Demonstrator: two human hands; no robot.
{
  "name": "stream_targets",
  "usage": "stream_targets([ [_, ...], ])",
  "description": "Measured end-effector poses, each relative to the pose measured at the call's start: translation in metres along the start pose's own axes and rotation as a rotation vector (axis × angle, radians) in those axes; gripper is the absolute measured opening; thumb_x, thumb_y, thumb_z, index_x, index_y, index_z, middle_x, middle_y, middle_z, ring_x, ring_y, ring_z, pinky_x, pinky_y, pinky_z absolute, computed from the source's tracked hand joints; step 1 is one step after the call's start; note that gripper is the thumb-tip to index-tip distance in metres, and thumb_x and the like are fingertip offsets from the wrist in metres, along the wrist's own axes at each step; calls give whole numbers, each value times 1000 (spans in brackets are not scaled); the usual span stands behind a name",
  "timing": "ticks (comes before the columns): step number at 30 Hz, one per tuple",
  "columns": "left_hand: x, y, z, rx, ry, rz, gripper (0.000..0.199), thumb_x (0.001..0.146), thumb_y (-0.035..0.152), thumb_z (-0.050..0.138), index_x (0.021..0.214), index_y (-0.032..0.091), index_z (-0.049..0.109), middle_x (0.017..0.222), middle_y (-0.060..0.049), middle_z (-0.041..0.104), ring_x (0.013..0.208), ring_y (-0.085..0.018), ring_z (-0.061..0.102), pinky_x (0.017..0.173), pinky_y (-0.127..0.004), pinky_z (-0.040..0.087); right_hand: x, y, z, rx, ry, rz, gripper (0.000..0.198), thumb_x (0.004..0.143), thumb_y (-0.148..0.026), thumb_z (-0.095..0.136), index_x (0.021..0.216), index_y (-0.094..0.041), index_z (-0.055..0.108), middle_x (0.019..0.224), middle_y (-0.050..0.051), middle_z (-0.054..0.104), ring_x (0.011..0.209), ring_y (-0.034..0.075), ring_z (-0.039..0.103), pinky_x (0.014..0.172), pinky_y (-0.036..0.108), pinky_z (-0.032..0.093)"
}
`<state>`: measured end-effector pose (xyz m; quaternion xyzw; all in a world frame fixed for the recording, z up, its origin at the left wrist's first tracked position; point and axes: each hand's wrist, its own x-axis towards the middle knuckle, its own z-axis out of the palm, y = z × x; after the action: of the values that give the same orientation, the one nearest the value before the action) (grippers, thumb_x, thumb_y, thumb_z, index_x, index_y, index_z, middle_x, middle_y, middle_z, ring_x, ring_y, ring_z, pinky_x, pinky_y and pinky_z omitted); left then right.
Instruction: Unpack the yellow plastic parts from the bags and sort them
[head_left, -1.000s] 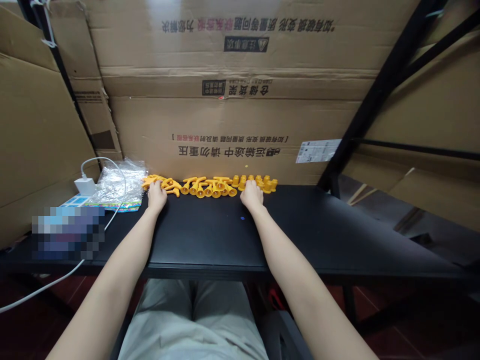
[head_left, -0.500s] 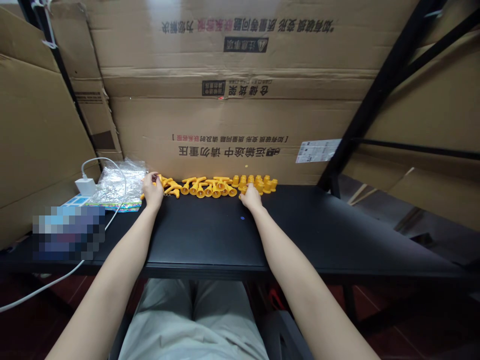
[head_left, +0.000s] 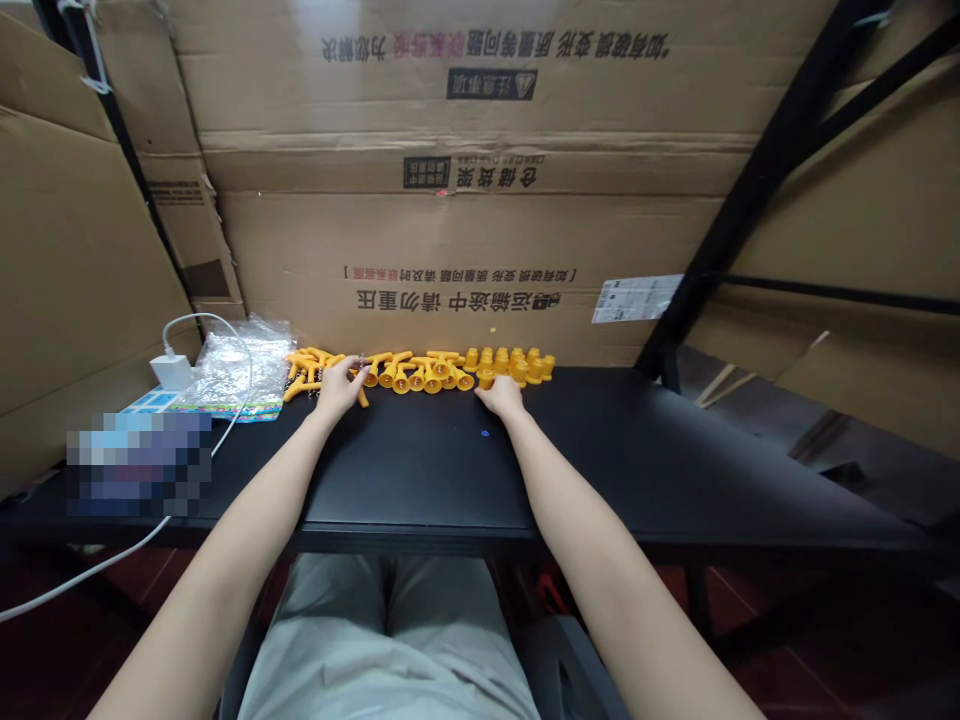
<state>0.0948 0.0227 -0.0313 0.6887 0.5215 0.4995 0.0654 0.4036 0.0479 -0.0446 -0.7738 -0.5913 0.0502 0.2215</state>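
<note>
My left hand (head_left: 339, 392) is closed in a pinch on a yellow handle piece (head_left: 364, 399), whose end sticks out below the fingers; a short metal chain shows above them. To its left lies a pile of yellow handle pieces (head_left: 304, 385) with small chains. My right hand (head_left: 504, 398) grips a small yellow plastic cup (head_left: 486, 378) between thumb and fingers. Several more yellow cups (head_left: 534, 368) stand upright behind and right of it. Between my hands lies a row of yellow funnel-shaped pieces with handles (head_left: 431, 376), their open mouths facing me.
A black tabletop (head_left: 420, 470) runs below a cardboard wall (head_left: 450, 230). At left are a clear plastic bag (head_left: 244, 365), a white charger (head_left: 172, 372) with its cable, and a blurred-out item (head_left: 139, 465). A small blue spot (head_left: 485, 433) lies near my right hand.
My left hand has moved right from the handle pile to the left end of the funnel-shaped row, carrying a handle piece. My right hand has stayed nearly in place, its yellow cup now more visible.
</note>
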Motion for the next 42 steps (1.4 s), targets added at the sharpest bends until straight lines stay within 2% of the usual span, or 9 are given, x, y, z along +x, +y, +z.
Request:
stream_targets([
  [8,-2,-20,9,149,-166,-98,42,74,19,63,115,18,57,85,-4,67,71,-17,62,77,-33,51,1,0,5,18,7,7,40,78,-33,65,113,-14,66,122,19,61,120,35,53,94,43,46],
  [12,-1,-20,9,173,-185,-103,26,76,21,62,102,16,62,87,-7,68,76,-20,64,78,-36,52,1,1,6,50,34,-4,34,79,-29,62,110,-13,64,120,20,60,118,36,53,94,49,44],
  [15,-2,-17,8,230,-159,20,13,79,19,58,89,19,65,88,-8,69,87,-23,62,84,-41,51,1,0,3,120,155,-26,34,81,-18,53,113,-10,56,120,23,57,115,35,54,95,49,43],
  [19,-2,-11,7,259,-17,185,21,78,11,53,88,23,67,120,-8,62,120,-29,51,101,-49,42,0,-6,-3,232,325,-167,35,75,-11,51,111,-9,49,114,22,56,112,33,52,96,47,41],
  [22,-1,-7,7,206,14,188,21,83,14,49,94,22,65,136,-11,50,126,-28,48,100,-48,43,-4,-16,-7,282,380,-350,31,73,-10,51,103,-15,50,106,16,58,106,31,53,95,48,41],
  [27,-2,-1,8,159,28,240,13,86,20,50,92,20,61,118,-12,53,108,-23,57,96,-40,47,-20,-35,-7,296,298,-702,29,75,-12,51,103,-18,55,107,12,58,105,27,54,96,44,43],
  [31,-3,-1,8,191,38,251,8,78,19,61,86,19,61,109,-10,51,102,-23,56,97,-41,46,-28,-43,-4,319,189,-869,31,78,-11,52,107,-18,58,109,11,59,108,25,54,97,43,43],
  [37,-5,-5,8,244,6,187,14,71,17,69,83,19,62,109,-10,48,104,-24,54,99,-42,44,-32,-46,-4,303,92,-876,30,79,-12,55,108,-20,60,110,9,60,108,21,56,98,41,43],
  [42,-4,-4,8,244,-13,169,13,72,19,69,83,20,62,105,-8,50,103,-23,55,98,-42,45,-37,-46,-8,205,113,-802,30,79,-13,57,109,-21,61,109,8,61,106,23,56,97,41,43],
])
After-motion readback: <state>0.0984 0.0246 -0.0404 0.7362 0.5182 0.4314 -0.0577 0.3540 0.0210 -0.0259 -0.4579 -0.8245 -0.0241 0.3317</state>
